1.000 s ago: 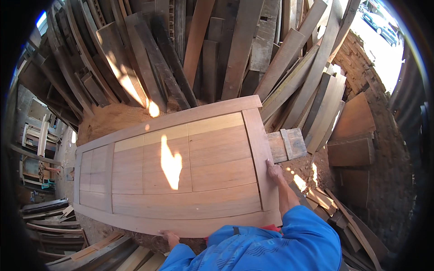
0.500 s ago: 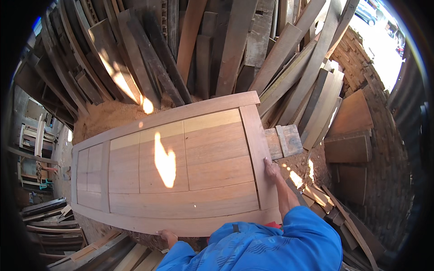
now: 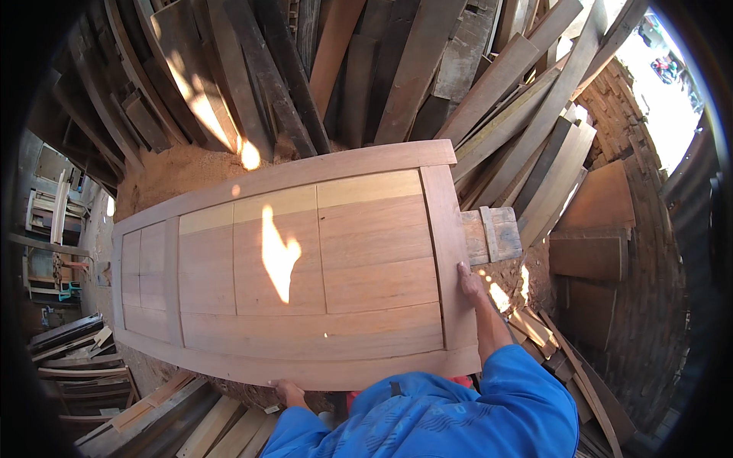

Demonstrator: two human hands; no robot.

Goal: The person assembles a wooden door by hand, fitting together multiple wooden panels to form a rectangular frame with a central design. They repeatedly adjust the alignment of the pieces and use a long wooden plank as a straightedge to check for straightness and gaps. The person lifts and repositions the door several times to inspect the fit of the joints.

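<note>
A large wooden panelled door (image 3: 366, 282) lies broadside in front of me, pale brown with framed planks and a yellowish strip along its far side. My left hand (image 3: 289, 392) is at the near long edge, fingers curled over the rim and the thumb side hidden beneath. At the right end, my right hand (image 3: 472, 282) grips the short edge, with fingertips on the top face. Both forearms come out of blue sleeves. Whatever bears the door from below is mostly hidden; a worn wooden board (image 3: 489, 235) with a cross batten juts out past its right end.
Many upright planks (image 3: 397, 76) lean along the far side, above sawdust (image 3: 172, 179). Offcuts (image 3: 569, 374) lie in a heap at right, near flat boards (image 3: 588, 258) against a brick-like stack (image 3: 657, 229). More timber (image 3: 221, 435) is piled at lower left.
The whole view has shifted slightly, so the door and far planks sit a little higher in the picture. Both hands stay on the same door edges.
</note>
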